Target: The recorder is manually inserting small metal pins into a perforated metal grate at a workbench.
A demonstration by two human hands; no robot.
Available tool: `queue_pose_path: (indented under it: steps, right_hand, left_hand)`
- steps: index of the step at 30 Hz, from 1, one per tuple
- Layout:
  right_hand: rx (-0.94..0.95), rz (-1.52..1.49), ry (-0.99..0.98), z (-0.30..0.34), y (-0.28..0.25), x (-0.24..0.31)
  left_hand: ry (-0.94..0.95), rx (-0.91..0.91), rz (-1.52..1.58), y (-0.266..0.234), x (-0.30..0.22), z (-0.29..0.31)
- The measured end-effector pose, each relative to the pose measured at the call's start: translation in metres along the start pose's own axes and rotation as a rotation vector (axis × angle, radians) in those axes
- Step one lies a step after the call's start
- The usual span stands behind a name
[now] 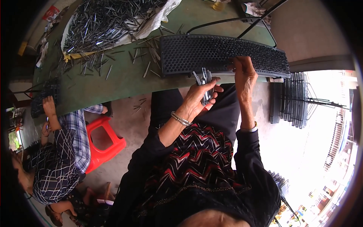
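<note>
My left hand (200, 96) grips a small bundle of thin metal pins (204, 78), held just below the near edge of a long black perforated mesh panel (211, 53). The panel lies across the green table (124, 81). My right hand (244, 73) rests on the panel's near edge, fingers curled over it, right of the pins. A silver bangle is on my left wrist and a watch on my right.
A big heap of loose metal pins (102, 22) lies on white sheeting at the table's far left, with strays scattered around. Another person (56, 151) sits left beside a red plastic stool (104, 142). A stack of black mesh panels (295, 100) stands on the floor, right.
</note>
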State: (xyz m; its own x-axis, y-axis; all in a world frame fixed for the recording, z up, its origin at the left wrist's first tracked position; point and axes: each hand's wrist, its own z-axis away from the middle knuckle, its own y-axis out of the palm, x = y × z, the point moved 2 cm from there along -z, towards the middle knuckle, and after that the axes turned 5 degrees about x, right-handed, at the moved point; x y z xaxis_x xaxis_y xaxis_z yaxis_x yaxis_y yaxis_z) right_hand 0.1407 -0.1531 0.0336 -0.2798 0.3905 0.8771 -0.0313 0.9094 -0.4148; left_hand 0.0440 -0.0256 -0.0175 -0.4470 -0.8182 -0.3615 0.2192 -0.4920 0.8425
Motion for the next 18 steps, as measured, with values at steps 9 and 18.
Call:
queue_pose_path:
  steps: [9, 18]
  right_hand:
    - [0.018, 0.129, -0.015, 0.003, -0.010, 0.010]
    - [0.035, 0.127, -0.078, 0.002, -0.008, 0.007]
  left_hand:
    - [0.012, 0.060, 0.024, 0.000, -0.002, 0.000]
    - [0.021, 0.038, 0.037, 0.005, -0.004, 0.002]
